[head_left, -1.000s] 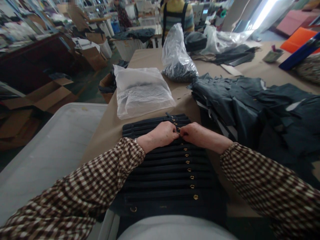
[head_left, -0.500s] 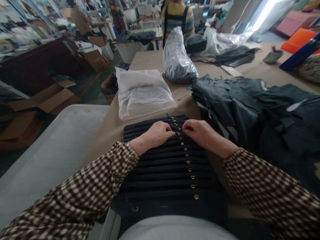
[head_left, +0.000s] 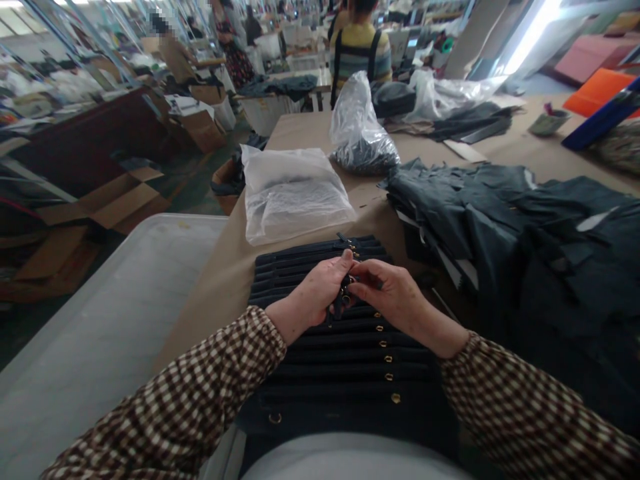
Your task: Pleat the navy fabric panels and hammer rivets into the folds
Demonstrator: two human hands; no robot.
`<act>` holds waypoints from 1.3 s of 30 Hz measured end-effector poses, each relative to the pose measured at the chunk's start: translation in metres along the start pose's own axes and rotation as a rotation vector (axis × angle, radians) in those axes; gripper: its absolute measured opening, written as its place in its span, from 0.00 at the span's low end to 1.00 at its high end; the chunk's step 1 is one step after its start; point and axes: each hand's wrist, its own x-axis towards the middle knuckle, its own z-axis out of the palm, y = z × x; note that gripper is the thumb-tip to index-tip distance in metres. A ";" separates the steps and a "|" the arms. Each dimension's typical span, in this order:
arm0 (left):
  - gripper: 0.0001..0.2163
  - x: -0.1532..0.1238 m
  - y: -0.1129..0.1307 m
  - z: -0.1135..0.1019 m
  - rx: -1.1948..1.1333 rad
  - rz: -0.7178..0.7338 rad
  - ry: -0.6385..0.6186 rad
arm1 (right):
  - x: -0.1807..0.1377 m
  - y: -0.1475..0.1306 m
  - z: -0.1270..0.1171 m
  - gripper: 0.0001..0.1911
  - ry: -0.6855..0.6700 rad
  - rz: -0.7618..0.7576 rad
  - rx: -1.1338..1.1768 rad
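Note:
Dark navy zippered pieces point(head_left: 320, 353) lie overlapped in rows in front of me, each with a gold zipper slider point(head_left: 389, 359) towards its right side. Over the upper rows my left hand point(head_left: 320, 287) is closed around several small dark zipper pulls point(head_left: 339, 305) with gold rings. My right hand point(head_left: 393, 293) meets it there, thumb and index finger pinched at the gold end of a pull. The exact contact between the fingertips is partly hidden. At the far end, another dark pull point(head_left: 344, 237) lies attached on the top row. A gold ring point(head_left: 275, 419) shows on the nearest piece.
Beyond the rows lies a translucent plastic bag point(head_left: 297, 200), with a filled clear bag point(head_left: 363, 133) behind it. Dark fabric pieces point(head_left: 500, 220) are heaped on the right. A white plastic surface point(head_left: 115, 320) stands to the left, near open cardboard boxes point(head_left: 120, 200). People work farther back.
My hands have come together, nearer to me, above the rows; before, they were apart at the upper sliders. My left hand now has a bunch of pulls showing below its fingers. The view has shifted slightly.

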 end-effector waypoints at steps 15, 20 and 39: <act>0.15 0.001 -0.009 0.010 -0.258 -0.213 0.078 | 0.006 0.010 -0.007 0.07 -0.134 0.007 -0.117; 0.13 -0.001 -0.002 0.004 -0.304 -0.290 0.044 | 0.009 0.005 -0.018 0.04 -0.136 0.083 0.084; 0.08 0.013 0.017 -0.004 0.381 -0.221 -0.032 | 0.010 0.024 -0.039 0.11 -0.171 0.326 0.199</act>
